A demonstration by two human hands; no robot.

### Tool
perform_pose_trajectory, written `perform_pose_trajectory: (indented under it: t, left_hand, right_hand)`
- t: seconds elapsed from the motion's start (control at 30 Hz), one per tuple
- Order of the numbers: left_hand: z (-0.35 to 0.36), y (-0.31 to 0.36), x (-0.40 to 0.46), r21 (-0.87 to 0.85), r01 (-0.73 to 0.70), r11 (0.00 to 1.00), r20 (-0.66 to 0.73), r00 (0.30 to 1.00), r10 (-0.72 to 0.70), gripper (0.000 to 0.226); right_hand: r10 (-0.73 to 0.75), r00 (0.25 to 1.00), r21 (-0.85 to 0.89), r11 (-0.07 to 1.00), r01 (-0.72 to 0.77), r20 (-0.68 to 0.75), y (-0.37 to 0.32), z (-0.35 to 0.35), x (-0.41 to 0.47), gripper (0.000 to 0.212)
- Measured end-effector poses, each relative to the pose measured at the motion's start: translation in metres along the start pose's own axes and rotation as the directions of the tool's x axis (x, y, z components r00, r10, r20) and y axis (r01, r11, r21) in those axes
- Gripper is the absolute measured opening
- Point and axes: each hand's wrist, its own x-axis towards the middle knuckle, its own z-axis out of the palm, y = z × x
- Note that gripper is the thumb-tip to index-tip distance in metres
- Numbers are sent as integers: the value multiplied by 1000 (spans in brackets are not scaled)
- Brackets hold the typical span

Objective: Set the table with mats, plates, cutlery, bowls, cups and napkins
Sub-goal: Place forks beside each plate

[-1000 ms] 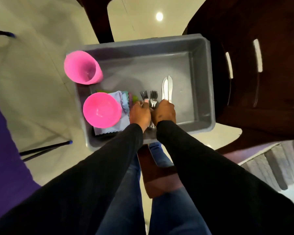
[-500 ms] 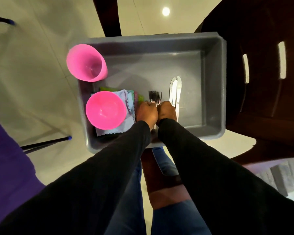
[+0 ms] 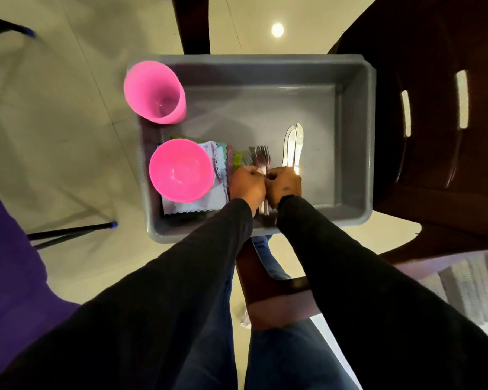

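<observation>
Grey tub (image 3: 355,136): forks (image 3: 261,156) near its front wall, gripped by left hand (image 3: 247,185). Right hand (image 3: 284,184), fingers curled, on knives (image 3: 293,144) beside forks; actual hold unclear.

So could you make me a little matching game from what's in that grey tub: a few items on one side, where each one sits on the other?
Things:
1. pink cup
2. pink bowl
3. forks
4. knives

Places:
A. on the folded napkins
B. far left corner of the grey tub
C. right of the forks
D. between the two hands

Pairs: 1-B, 2-A, 3-D, 4-C
</observation>
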Motion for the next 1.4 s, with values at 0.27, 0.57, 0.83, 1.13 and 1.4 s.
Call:
perform_pose_trajectory:
  t: [0.27, 0.57, 0.83, 1.13, 1.4]
  left_hand:
    - [-23, 37, -53, -204, -91, 975, 67, 992, 107, 16]
    - [-75, 92, -181, -525, -142, 839, 171, 948, 267, 13]
    - [-121, 95, -257, -705, -63, 707, 267, 899, 347, 15]
    - [-199, 77, -309, -842, -182, 508, -57, 966, 252, 18]
    - [-296, 18, -317, -910, -240, 338, -213, 970, 117, 21]
  right_hand:
    - [-33, 996, 270, 963, 11, 79, -23, -59, -41, 20]
    - [-229, 961, 444, 885, 141, 153, -91, -169, -167, 16]
    - [-439, 884, 472, 821, 322, 159, -116, -197, -255, 16]
    - [-571, 737, 344, 816, 464, 362, -174, -151, -299, 26]
    - [-584, 601, 268, 801, 535, 546, -232, -58, -345, 31]
